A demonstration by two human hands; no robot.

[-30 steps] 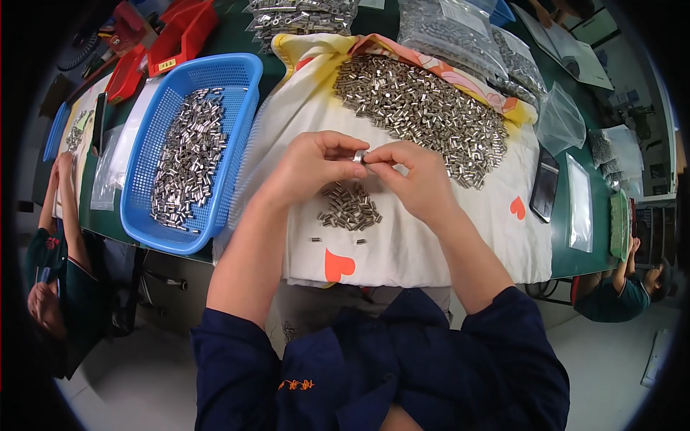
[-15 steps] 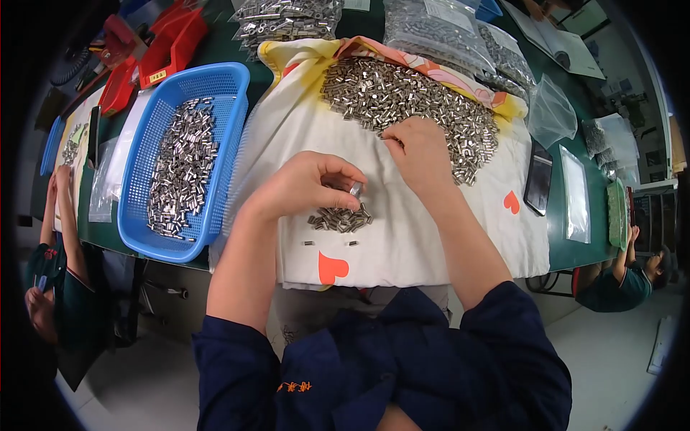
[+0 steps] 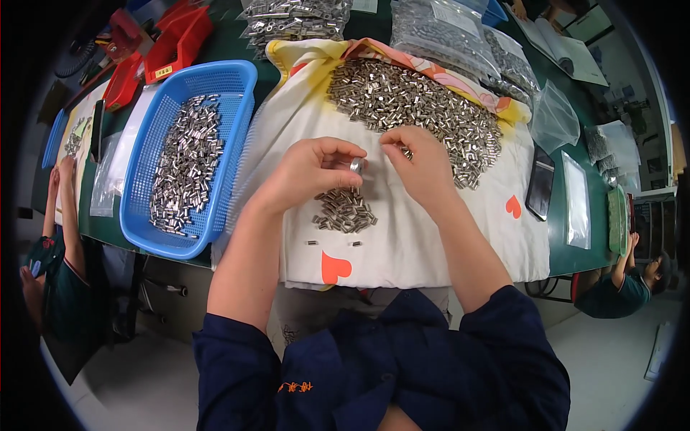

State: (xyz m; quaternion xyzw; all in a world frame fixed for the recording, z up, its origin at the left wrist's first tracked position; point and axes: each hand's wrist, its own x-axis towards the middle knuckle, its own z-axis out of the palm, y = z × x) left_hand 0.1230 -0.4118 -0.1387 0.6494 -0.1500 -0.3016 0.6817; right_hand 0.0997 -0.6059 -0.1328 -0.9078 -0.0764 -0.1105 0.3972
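My left hand (image 3: 307, 167) is closed on a small round metal ring (image 3: 356, 167), held between thumb and fingers above the white cloth (image 3: 424, 251). Just below it lies a small heap of short silvery metal sleeves (image 3: 345, 210), with two single sleeves (image 3: 312, 243) nearer to me. To the right, my right hand (image 3: 419, 167) is pinched close beside the ring; whatever its fingertips hold is too small to make out. Beyond it spreads a large pile of the same metal sleeves (image 3: 402, 93), partly covered by the right hand.
A blue mesh basket (image 3: 248, 97) with many sleeves stands at left. Bags of metal parts (image 3: 442, 39) lie along the back, with red bins (image 3: 180, 43) at far left. A phone (image 3: 539, 183) and plastic bag (image 3: 576, 201) are at right. Co-workers (image 3: 625, 284) sit on both sides.
My right hand has drawn back from the large pile toward my left hand. The left hand has lifted slightly away from the small heap, still with the ring.
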